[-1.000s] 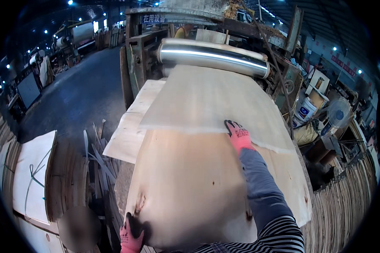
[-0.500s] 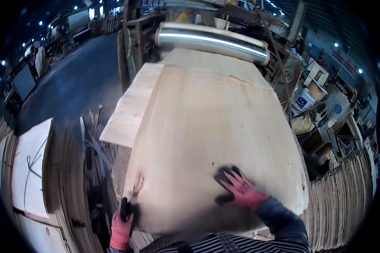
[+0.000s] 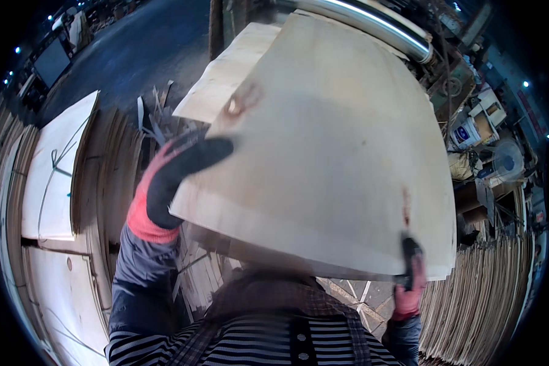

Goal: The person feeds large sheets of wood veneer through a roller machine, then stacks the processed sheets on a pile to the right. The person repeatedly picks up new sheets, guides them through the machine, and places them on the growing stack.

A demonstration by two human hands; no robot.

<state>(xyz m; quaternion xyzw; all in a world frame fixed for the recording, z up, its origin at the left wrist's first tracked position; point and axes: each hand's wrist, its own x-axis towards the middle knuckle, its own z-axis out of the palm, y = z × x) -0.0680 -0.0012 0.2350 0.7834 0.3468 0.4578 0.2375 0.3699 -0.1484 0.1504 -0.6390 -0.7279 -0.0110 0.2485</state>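
A large pale wood veneer sheet (image 3: pixel 329 146) stretches in front of me, its near edge lifted toward my chest. At its left edge my left hand (image 3: pixel 171 183), in a pink glove with a black palm, is closed on the sheet, partly blurred. My right hand (image 3: pixel 412 274), gloved the same way, grips the near right edge close to a brown streak. Some of its fingers are hidden under the sheet. Another veneer piece (image 3: pixel 232 73) sticks out from beneath on the far left. The sheet's far end lies close to a shiny metal roller (image 3: pixel 372 18).
Tied veneer stacks (image 3: pixel 58 171) stand at the left, with loose wood strips (image 3: pixel 152 116) beyond my left hand. A tall veneer stack (image 3: pixel 479 299) is at the right. Past it are a white bucket (image 3: pixel 466 134) and a fan (image 3: pixel 507 160). Dark floor (image 3: pixel 146 49) lies far left.
My left hand has moved up the sheet's left edge, and my right hand has gone from the sheet's face to its near right edge. The near edge has risen; the view has shifted down.
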